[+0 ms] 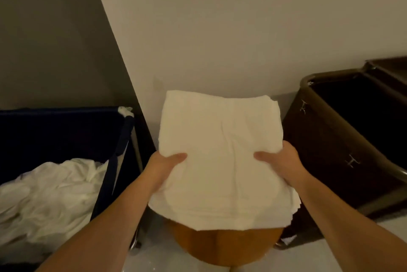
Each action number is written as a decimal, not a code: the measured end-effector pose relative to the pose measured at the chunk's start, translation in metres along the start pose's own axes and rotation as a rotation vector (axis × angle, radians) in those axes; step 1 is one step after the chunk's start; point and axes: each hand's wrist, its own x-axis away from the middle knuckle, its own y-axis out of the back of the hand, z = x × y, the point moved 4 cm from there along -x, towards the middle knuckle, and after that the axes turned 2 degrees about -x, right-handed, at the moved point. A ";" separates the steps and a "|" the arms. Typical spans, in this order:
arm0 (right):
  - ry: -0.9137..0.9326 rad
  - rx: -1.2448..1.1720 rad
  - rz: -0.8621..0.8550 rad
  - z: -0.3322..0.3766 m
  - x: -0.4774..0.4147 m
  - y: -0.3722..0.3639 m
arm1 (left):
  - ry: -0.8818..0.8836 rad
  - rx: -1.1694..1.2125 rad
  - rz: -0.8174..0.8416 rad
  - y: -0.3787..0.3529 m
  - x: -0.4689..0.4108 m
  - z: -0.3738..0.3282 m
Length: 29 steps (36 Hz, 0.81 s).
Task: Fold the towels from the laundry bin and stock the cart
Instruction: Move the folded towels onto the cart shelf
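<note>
A folded white towel (220,157) is held flat in front of me, over a round orange-brown stool (220,247). My left hand (164,167) grips its left edge, thumb on top and fingers underneath. My right hand (278,161) grips the right edge the same way. To the left stands a dark blue laundry bin (66,126) with crumpled white linen (50,194) inside. To the right is a dark brown cart (343,139) whose open bin looks dark inside.
A pale wall rises straight ahead, close behind the towel, with a darker wall at left. The floor is light grey. Narrow gaps separate the stool from the bin and the cart.
</note>
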 end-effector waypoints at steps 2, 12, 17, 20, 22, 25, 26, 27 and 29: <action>0.017 -0.016 -0.033 0.001 0.023 0.005 | -0.030 -0.009 0.023 0.004 0.012 -0.003; 0.056 -0.017 -0.244 -0.009 0.126 0.054 | -0.120 -0.099 0.181 -0.023 0.073 -0.020; 0.089 -0.031 -0.338 -0.013 0.171 0.090 | -0.147 -0.113 0.234 -0.055 0.100 -0.029; 0.093 -0.043 -0.394 -0.022 0.199 0.118 | -0.183 -0.126 0.272 -0.082 0.119 -0.030; 0.092 -0.047 -0.429 -0.032 0.219 0.140 | -0.201 -0.118 0.286 -0.105 0.135 -0.028; 0.087 -0.050 -0.495 -0.053 0.249 0.178 | -0.224 -0.125 0.334 -0.142 0.166 -0.022; 0.087 -0.048 -0.510 -0.060 0.260 0.191 | -0.228 -0.121 0.362 -0.156 0.178 -0.019; 0.082 -0.046 -0.525 -0.069 0.271 0.205 | -0.224 -0.109 0.386 -0.170 0.191 -0.016; 0.073 -0.043 -0.562 -0.089 0.295 0.235 | -0.223 -0.091 0.432 -0.200 0.219 -0.008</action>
